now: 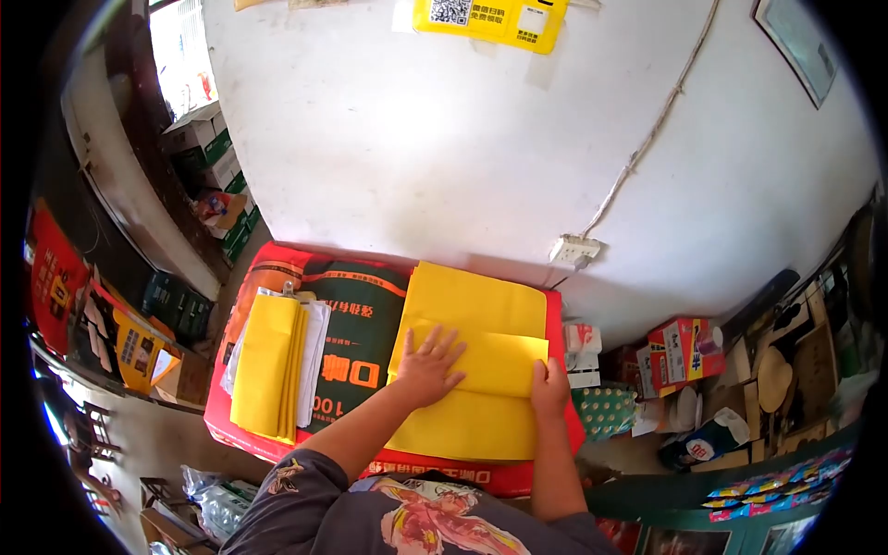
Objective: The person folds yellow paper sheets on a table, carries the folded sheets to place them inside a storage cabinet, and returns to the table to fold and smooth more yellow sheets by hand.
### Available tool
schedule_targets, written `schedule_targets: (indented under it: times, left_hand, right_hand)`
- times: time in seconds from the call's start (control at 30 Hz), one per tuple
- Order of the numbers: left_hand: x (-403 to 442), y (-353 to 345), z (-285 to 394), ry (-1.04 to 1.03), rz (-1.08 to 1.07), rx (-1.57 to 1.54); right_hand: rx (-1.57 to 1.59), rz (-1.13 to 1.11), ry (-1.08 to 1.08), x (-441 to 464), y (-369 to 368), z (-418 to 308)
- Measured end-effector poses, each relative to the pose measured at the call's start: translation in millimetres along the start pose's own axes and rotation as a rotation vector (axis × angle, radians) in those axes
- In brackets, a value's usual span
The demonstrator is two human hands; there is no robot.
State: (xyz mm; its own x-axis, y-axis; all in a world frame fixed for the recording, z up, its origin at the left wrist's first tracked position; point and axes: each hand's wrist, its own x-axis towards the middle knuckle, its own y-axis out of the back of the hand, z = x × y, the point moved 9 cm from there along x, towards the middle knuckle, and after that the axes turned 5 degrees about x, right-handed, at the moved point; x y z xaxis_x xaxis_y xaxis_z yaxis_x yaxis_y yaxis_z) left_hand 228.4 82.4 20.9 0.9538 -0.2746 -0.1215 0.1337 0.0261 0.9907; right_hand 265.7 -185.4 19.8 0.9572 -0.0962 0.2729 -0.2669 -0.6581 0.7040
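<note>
A yellow paper sheet (495,365) lies across a table-like surface with a printed red and green cover (356,277). More yellow paper (476,296) shows above this strip and below it, with creases across it. My left hand (427,372) rests flat on the sheet's left part, fingers spread. At the right edge, my right hand (550,387) has its thumb up and its fingers closed round the sheet's border; the fingertips are partly hidden. Left of my hands lies a stack of folded yellow paper (268,370) on white sheets (314,361), with a metal clip (289,289) at its top.
A white wall (398,139) rises behind the surface, carrying a power socket (575,250) and its cable. To the right stand a red carton (680,356), a green dotted bag (603,412) and wooden shelving. Stacked boxes (217,166) and a plastic bag (217,499) are at left.
</note>
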Motion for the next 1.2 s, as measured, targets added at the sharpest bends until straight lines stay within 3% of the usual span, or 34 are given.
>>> schedule_targets:
  times: [0.07, 0.1, 0.17, 0.2, 0.27, 0.5, 0.7, 0.77, 0.8, 0.87, 0.9, 1.0, 1.07, 1.13, 1.2]
  left_hand:
    - [0, -2, -2, 0.010, 0.017, 0.012]
    - [0, -2, -3, 0.022, 0.010, 0.012]
    - [0, 0, -4, 0.036, 0.004, 0.009]
    - [1, 0, -4, 0.041, -0.008, 0.008]
    - [1, 2, -3, 0.045, -0.023, 0.005]
    - [4, 4, -2, 0.027, -0.060, -0.009]
    - [5, 0, -3, 0.019, -0.030, -0.013]
    - [5, 2, -3, 0.014, -0.024, -0.010]
    - [5, 1, -3, 0.015, -0.032, -0.009]
    - [3, 2, -1, 0.006, -0.044, -0.005]
    - [4, 1, -1, 0.022, -0.068, -0.013]
    - [7, 0, 3, 0.029, -0.108, 0.062]
    - [9, -12, -1, 0.041, -0.127, 0.143]
    - [9, -23, -6, 0.063, 0.020, 0.143]
    - [2, -5, -2, 0.046, -0.037, 0.107]
  right_hand:
    - [0.295, 0.038, -0.049, 0, 4, 1]
    - [0.295, 0.036, -0.052, -2, 1, 6]
    - [0.761, 0.070, -0.126, -7, -7, 21]
    - [0.758, 0.067, -0.126, -10, -6, 22]
    - [0.457, 0.047, -0.067, -17, 2, 16]
    - [0.522, 0.089, -0.140, -23, -4, 15]
    - [0.178, 0.053, -0.189, -24, 5, -3]
    - [-0.109, 0.058, 0.067, -20, 13, -35]
    - [-0.111, 0.059, 0.068, -15, 17, -45]
    - [-0.285, 0.111, 0.440, -16, 13, -101]
    - [-0.230, 0.017, 0.487, -18, -7, -113]
    - [-0.064, -0.237, 0.500, -27, -70, -159]
    - [-0.024, -0.228, 0.505, -36, -96, -156]
    - [-0.022, -0.260, 0.516, -41, -109, -147]
    - [-0.069, -0.248, 0.514, -40, -106, -133]
